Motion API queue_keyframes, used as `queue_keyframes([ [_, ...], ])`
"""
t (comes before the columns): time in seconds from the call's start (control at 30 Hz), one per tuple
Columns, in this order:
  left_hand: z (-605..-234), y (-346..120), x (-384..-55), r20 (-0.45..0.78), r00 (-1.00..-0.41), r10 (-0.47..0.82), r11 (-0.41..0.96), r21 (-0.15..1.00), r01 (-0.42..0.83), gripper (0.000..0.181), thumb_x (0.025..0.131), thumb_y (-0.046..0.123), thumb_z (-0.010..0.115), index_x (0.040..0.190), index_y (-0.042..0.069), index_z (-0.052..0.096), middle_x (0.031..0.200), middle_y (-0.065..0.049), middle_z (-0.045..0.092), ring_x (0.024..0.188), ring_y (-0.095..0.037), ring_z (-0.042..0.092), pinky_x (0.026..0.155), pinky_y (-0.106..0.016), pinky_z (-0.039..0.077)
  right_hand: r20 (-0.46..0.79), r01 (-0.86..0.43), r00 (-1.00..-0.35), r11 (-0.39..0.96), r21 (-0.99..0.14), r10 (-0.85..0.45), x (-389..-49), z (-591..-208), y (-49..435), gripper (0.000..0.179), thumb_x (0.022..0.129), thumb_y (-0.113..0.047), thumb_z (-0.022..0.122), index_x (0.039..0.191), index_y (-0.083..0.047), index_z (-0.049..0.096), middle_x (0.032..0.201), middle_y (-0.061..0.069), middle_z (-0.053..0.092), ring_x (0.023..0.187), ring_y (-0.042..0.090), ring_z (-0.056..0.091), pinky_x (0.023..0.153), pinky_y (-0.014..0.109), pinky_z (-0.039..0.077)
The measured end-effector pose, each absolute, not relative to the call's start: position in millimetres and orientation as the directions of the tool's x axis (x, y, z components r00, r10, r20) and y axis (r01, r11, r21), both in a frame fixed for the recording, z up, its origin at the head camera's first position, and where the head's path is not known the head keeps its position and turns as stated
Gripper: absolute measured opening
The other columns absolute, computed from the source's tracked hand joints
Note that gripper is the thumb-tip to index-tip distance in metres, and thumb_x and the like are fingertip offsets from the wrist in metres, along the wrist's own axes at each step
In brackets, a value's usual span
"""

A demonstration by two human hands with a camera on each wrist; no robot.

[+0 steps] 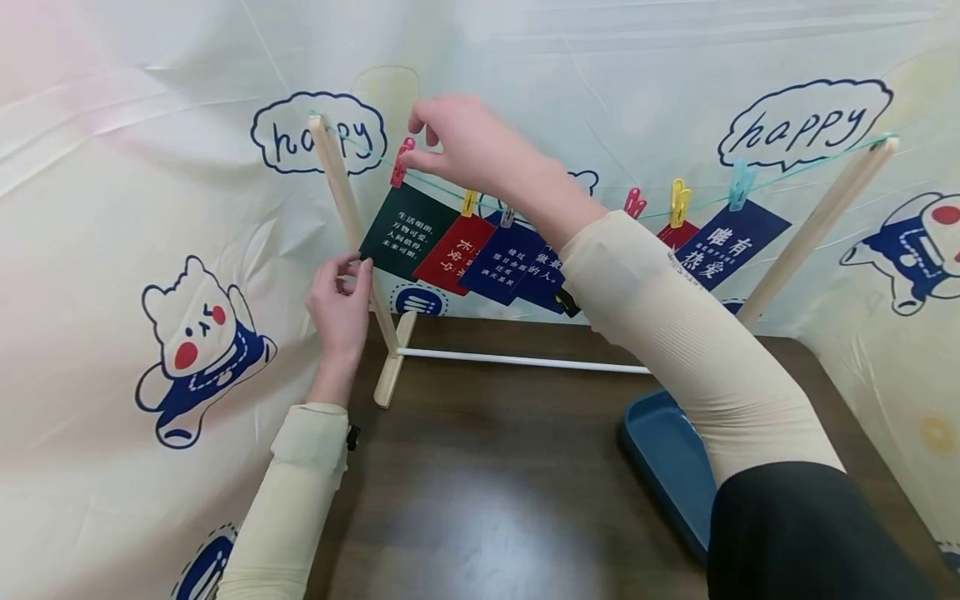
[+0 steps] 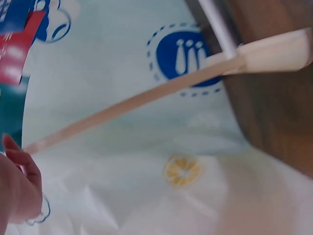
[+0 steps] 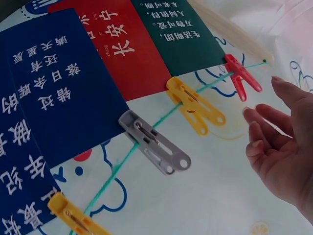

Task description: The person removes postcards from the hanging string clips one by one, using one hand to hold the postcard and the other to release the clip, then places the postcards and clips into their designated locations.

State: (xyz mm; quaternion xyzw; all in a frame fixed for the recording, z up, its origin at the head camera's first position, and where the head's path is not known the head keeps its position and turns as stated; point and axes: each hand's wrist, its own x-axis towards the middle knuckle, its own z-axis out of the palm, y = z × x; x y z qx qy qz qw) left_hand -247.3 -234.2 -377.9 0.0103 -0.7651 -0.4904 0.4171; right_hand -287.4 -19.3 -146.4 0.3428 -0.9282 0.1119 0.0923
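A dark green card (image 1: 408,232) with white writing hangs at the left end of a green string (image 1: 435,185), under a red clothespin (image 1: 402,162). At the card's lower left corner, my left hand (image 1: 341,304) pinches the edge between thumb and forefinger. In the left wrist view that hand (image 2: 22,188) shows beside the wooden post. My right hand (image 1: 468,146) is up by the red clothespin. The right wrist view shows its fingers spread, a small gap away from the clothespin (image 3: 239,73), which bites the card and string.
Red card (image 1: 448,254) and blue cards (image 1: 502,258) hang from yellow and grey clothespins. Another blue card (image 1: 731,242) hangs at right. Wooden posts (image 1: 341,183) joined by a white rod (image 1: 517,361) hold the string. A blue tray (image 1: 667,458) sits on the brown table (image 1: 480,467).
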Motion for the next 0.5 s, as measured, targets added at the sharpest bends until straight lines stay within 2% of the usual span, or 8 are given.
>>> queue_keyframes([
  [0.13,-362,-242,-252,0.662,-0.662,-0.353,0.538,0.722,0.435,0.027,0.101,0.023,0.071,0.119,0.004,0.074,0.089,-0.015,0.071,0.059,0.000,0.051,0.058,-0.012,0.044,0.196,-0.641,-0.765,0.753,-0.144,-0.614,-297,-150,-25,0.059,0.104,-0.051,0.055,0.149,-0.014,0.051,0.144,0.005,0.059,0.126,0.015,0.055,0.102,0.018,0.047],
  [0.27,-350,-247,-253,0.660,-0.692,-0.291,0.557,0.705,0.439,0.026,0.102,0.024,0.070,0.121,0.007,0.076,0.088,-0.015,0.071,0.055,-0.002,0.053,0.058,-0.011,0.046,0.184,-0.643,-0.766,0.745,-0.180,-0.616,-304,-154,-29,0.058,0.105,-0.050,0.054,0.149,-0.012,0.050,0.141,0.005,0.061,0.123,0.015,0.057,0.100,0.017,0.047],
  [0.5,-335,-250,-259,0.642,-0.738,-0.207,0.561,0.696,0.448,0.029,0.103,0.022,0.068,0.124,0.004,0.075,0.091,-0.019,0.074,0.057,-0.003,0.058,0.061,-0.011,0.050,0.199,-0.623,-0.780,0.705,-0.339,-0.593,-307,-157,-33,0.049,0.106,-0.041,0.057,0.144,-0.010,0.055,0.137,0.003,0.067,0.120,0.013,0.062,0.098,0.016,0.049],
])
